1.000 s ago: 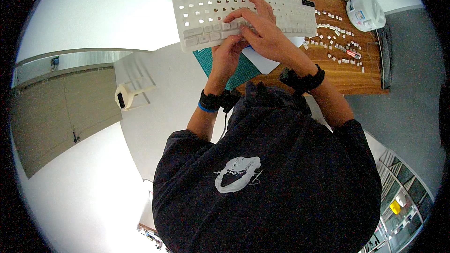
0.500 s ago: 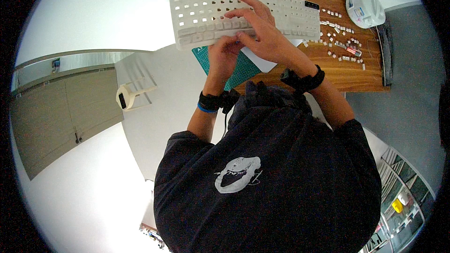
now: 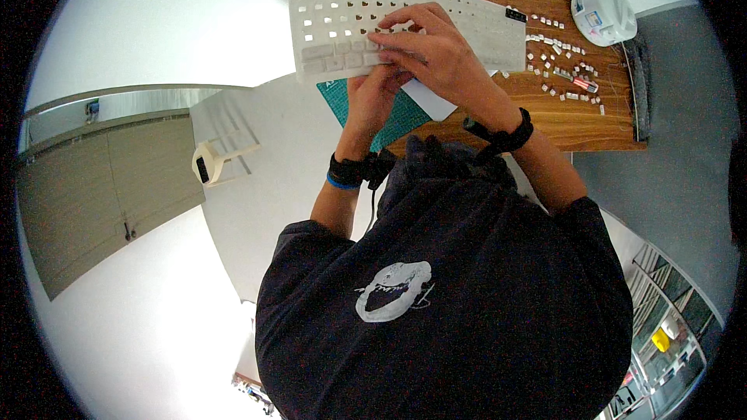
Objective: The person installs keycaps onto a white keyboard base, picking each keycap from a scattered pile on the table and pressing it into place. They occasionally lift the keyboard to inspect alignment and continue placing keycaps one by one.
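The bench [image 3: 545, 124], wooden, lies below and to the right. Over its far left part, and past its edge, is the white keyboard [image 3: 482, 35], apparently held raised, with rows of bare holes above and pale fitted keys [image 3: 334, 59] along the lower edge.

Since half a second ago the right hand [image 3: 442, 54] has drawn its fingers down from the upper holes and curled them narrow over the lower rows; the keyboard has shifted slightly rightward. This suggests attention has moved to the fitted keys, whose rows look unchanged. Whether the right fingers pinch a piece cannot be told. The left hand [image 3: 372, 97] stays closed on the near edge, its thumb in front, the other fingers mostly hidden.

Below are a green mat [image 3: 389, 120] and, partly on it, a white sheet [image 3: 429, 101]. Small loose keycaps [image 3: 559, 47] lie scattered to the right, near a red-and-white tool [image 3: 585, 85].
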{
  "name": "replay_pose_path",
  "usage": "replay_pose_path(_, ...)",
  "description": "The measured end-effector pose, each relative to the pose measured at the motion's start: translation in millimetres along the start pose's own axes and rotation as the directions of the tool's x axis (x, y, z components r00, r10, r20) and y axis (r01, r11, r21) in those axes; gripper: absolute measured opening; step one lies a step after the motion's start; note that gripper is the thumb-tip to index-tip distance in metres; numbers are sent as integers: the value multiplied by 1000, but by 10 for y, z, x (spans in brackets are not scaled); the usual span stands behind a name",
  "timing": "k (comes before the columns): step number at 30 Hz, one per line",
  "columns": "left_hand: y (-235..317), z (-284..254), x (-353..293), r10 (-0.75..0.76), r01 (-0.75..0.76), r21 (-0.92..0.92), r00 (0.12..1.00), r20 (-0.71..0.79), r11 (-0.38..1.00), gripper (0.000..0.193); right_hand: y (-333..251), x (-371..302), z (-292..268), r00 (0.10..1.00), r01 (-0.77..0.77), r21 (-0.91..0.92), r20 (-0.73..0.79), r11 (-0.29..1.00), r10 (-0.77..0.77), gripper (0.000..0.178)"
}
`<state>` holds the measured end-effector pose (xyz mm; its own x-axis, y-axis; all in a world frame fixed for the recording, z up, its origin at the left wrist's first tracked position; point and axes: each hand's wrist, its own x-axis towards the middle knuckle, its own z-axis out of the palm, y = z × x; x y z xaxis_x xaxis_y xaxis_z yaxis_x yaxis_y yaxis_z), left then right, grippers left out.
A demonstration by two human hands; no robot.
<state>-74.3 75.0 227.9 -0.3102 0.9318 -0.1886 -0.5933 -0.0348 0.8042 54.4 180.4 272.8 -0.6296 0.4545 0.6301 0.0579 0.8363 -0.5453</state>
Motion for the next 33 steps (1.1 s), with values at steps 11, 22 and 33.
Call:
replay_pose_path(11, -63, 58, -57, -16, 4, 117, 994, 104, 993, 40, 84, 65, -122, 908, -364, 216, 300, 906, 293, 26)
replay_pose_path(22, -133, 80, -28, -114, 86, 204, 985, 127, 975, 45, 170, -60, -97, 928, -277, 155, 300, 948, 222, 19)
replay_pose_path(33, -125, 110, -26, -187, 158, 243, 977, 104, 957, 45, 128, -159, -160, 925, -314, 187, 283, 931, 254, 25)
